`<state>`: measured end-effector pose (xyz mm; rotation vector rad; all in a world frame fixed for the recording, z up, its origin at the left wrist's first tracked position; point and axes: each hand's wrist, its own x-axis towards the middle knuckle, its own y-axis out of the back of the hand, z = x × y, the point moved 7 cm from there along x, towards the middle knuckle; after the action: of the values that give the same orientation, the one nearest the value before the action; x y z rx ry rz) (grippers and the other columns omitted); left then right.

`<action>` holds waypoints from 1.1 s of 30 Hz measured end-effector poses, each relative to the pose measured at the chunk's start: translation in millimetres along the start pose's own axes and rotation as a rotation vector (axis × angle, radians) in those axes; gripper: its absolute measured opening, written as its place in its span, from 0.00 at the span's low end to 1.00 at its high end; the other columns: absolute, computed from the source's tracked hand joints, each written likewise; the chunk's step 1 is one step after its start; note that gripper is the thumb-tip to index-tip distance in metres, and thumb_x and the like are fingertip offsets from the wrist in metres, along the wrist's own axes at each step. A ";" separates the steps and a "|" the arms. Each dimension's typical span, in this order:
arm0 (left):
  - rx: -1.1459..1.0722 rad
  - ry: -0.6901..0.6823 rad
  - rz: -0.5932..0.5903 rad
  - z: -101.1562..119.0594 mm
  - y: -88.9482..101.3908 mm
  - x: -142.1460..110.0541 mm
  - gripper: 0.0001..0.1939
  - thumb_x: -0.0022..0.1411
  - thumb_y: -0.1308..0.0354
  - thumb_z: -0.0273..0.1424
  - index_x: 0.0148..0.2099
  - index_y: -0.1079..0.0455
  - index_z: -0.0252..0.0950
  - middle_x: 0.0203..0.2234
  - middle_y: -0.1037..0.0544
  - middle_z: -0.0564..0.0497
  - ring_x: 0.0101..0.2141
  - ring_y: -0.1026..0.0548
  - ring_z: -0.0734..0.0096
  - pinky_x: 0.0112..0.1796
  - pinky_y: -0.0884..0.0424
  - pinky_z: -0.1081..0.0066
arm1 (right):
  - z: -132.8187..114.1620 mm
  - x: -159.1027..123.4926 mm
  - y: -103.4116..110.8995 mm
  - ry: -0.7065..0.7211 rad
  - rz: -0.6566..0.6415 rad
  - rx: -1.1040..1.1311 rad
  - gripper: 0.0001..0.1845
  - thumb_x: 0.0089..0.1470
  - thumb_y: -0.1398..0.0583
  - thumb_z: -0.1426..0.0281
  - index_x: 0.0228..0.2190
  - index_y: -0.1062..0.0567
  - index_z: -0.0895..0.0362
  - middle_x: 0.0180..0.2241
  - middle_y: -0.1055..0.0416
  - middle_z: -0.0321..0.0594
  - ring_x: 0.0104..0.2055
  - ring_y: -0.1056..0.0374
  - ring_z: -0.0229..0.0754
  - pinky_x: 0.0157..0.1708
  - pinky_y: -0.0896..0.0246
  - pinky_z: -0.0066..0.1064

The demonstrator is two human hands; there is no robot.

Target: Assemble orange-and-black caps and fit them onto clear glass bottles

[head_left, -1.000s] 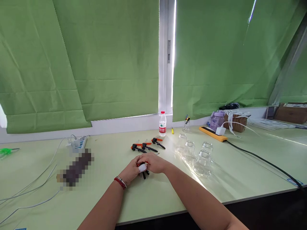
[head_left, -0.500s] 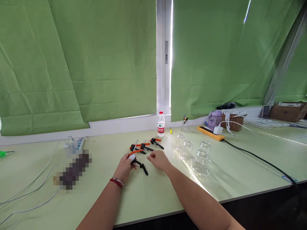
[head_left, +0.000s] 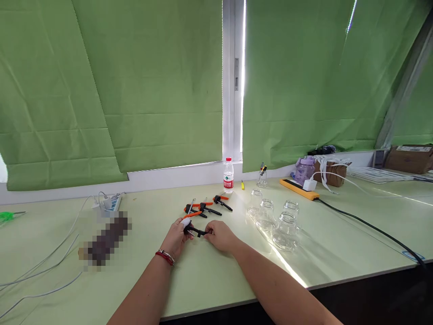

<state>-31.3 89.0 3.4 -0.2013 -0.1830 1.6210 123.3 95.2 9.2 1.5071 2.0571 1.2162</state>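
My left hand (head_left: 175,237) is closed round the head of a black device with an orange lever (head_left: 192,214). A thin metal rod juts out below its black stem. My right hand (head_left: 220,234) pinches the far end of a black arm (head_left: 200,233) on this device, the arm now lying nearly straight out to the right. Just beyond my hands, similar devices lie on the table: one black-and-orange device (head_left: 199,214) at the left, a second device (head_left: 210,210) beside it and a third device (head_left: 223,203) farthest right. My fingers partly hide the held device's head.
Several clear glass jars (head_left: 284,234) stand to the right on the pale green table (head_left: 203,289). Behind are a water bottle (head_left: 228,177), a yellow-tipped tool (head_left: 242,185) and a small glass with pens (head_left: 262,178). An orange power strip (head_left: 299,189) trails a black cable; white cables lie left.
My right hand has moved down to the black arm and taken its end. The arm, which hung bent downward, has swung up roughly in line with the stem. My left hand keeps its hold.
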 end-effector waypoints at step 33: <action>0.144 -0.049 -0.098 0.7 -2.2 -4.1 0.21 0.41 0.33 0.29 0.37 0.38 0.36 0.33 0.29 0.51 0.33 0.30 0.71 0.40 0.31 0.65 | -4.9 -1.9 -0.2 0.067 0.036 0.012 0.06 0.51 0.42 0.70 0.31 0.26 0.57 0.33 0.29 0.39 0.35 0.37 0.38 0.33 0.49 0.27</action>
<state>-29.1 85.0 4.7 -0.0416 -0.1117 1.5356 120.7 91.4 11.6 1.5352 2.0923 1.2866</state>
